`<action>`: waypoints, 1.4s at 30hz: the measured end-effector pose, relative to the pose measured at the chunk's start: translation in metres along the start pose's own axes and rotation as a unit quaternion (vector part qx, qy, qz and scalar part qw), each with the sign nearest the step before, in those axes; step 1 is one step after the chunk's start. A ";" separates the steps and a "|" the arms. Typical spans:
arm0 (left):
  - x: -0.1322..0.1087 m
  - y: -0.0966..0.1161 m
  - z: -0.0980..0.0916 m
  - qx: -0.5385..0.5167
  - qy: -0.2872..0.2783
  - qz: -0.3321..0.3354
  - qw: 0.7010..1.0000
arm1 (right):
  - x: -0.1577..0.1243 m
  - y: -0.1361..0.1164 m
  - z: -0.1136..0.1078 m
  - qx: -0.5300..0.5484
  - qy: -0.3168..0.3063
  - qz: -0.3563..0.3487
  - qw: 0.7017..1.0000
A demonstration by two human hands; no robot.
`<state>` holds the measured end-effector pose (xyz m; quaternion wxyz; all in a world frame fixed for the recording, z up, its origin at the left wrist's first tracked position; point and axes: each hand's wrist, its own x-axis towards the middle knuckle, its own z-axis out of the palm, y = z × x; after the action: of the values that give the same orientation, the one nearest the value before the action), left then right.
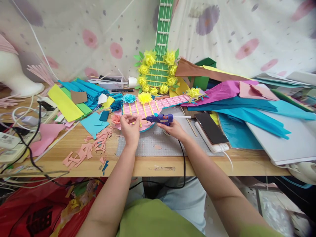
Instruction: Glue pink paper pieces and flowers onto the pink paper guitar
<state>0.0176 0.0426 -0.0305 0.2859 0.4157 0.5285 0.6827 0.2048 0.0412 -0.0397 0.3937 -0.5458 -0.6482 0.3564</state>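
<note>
My right hand [174, 129] is wrapped round a dark blue hot glue gun [161, 118], with a white glue stick [182, 117] poking out of its back end. The gun's nozzle points left at the fingertips of my left hand [129, 127]. Those fingers are pinched together over the pink paper guitar [158, 105]; what they hold is too small to make out. On the guitar are a blue paper flower [128, 98], a yellow paper flower [145, 97] and a coral paper flower [115, 119] beside my left hand. More yellow flowers [194, 92] sit at its head.
Behind stands a green guitar [161, 39] ringed with yellow flowers. Pink paper scraps [84, 153] litter the table's left. A phone [211, 127] and blue crepe paper [261, 115] lie right. The gun's black cord [184, 161] drops over the front edge. Under the guitar is a cutting mat [163, 149].
</note>
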 end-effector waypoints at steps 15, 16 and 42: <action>-0.003 0.003 0.000 0.015 -0.007 -0.015 1.000 | 0.001 -0.005 -0.001 0.022 -0.004 0.004 1.000; -0.003 0.003 0.000 0.013 -0.007 -0.017 1.000 | 0.001 -0.005 -0.001 0.024 -0.006 0.002 1.000; 0.000 0.011 -0.012 -0.070 -0.030 -0.032 0.997 | -0.008 0.023 -0.071 -0.148 0.154 0.155 0.964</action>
<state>0.0077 0.0332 -0.0212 0.3519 0.3981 0.4839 0.6954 0.2793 0.0390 -0.0305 0.3437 -0.7403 -0.5322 0.2250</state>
